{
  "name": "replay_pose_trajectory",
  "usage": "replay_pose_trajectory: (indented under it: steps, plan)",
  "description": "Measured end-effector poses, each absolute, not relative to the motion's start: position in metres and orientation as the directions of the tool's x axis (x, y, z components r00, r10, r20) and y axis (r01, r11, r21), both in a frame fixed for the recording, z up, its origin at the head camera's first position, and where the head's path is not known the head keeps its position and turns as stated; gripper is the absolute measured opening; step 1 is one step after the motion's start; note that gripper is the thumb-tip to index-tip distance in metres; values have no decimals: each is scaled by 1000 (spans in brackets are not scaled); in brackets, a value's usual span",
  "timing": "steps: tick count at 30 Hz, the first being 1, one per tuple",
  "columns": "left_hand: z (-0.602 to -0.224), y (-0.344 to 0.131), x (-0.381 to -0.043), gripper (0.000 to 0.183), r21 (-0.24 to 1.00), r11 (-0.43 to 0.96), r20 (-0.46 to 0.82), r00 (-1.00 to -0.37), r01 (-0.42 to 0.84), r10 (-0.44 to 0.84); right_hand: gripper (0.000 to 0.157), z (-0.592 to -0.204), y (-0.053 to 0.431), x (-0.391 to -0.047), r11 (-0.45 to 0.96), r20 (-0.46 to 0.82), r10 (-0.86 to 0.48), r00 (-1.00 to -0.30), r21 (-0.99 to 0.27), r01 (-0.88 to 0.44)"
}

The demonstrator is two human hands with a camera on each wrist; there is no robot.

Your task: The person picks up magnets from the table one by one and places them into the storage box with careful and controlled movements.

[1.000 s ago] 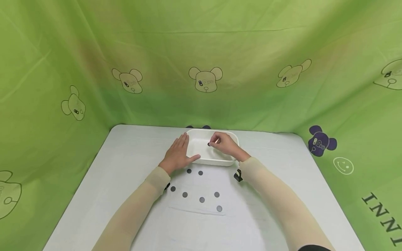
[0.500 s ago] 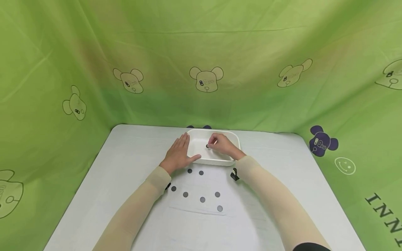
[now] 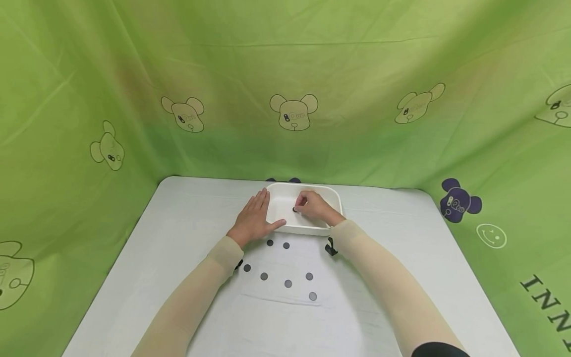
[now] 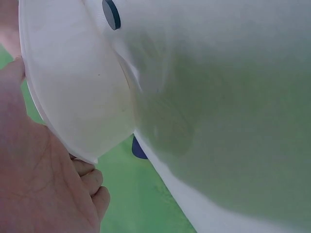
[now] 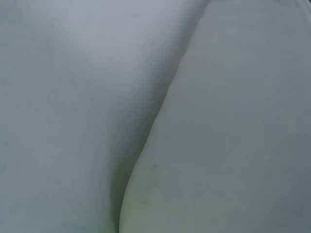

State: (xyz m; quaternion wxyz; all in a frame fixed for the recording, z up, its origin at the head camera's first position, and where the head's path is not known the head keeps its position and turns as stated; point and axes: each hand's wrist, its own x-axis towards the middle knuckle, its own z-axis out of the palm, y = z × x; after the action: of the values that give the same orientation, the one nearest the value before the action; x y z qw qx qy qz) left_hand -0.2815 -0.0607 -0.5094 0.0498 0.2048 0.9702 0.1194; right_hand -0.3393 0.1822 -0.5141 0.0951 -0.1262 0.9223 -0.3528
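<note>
A shallow white plastic tray (image 3: 308,231) stands near the back of the white table. My left hand (image 3: 253,220) lies against its left end, fingers straight and thumb spread along the near rim; the left wrist view has the same hand (image 4: 43,179) at the rim of the tray (image 4: 77,87). Inside the tray, my right hand (image 3: 314,205) pinches a small black disc (image 3: 294,209) between thumb and fingertips, low over the tray floor. The right wrist view holds only the tray's outer wall (image 5: 218,136) and white cloth, without the hand.
Several dark and grey discs (image 3: 264,276) lie scattered on the white tabletop (image 3: 214,317) in front of the tray. One disc (image 4: 112,14) shows beside the tray in the left wrist view. A green curtain (image 3: 241,148) with bear prints encloses the table.
My right hand has moved slightly left and toward me, lowering the disc within the tray. The left hand stays in place on the tray.
</note>
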Motion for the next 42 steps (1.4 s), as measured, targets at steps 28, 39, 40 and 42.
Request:
replay_pose_trajectory:
  steps: [28, 39, 40, 42]
  plan:
    - [-508, -58, -280, 111, 263, 888, -61, -912, 377, 405, 11, -524, 181, -343, 754, -53, -289, -956, -627, -194]
    - [-509, -59, -281, 111, 253, 889, -49, -913, 381, 405, 8, -518, 181, -340, 753, -53, -279, -959, -631, -184]
    - [-510, -60, -281, 111, 253, 890, -51, -913, 379, 404, 8, -517, 181, -340, 753, -50, -281, -958, -630, -188]
    - [-509, -60, -281, 111, 254, 892, -55, -915, 374, 399, 8, -514, 182, -338, 749, -40, -289, -957, -632, -199]
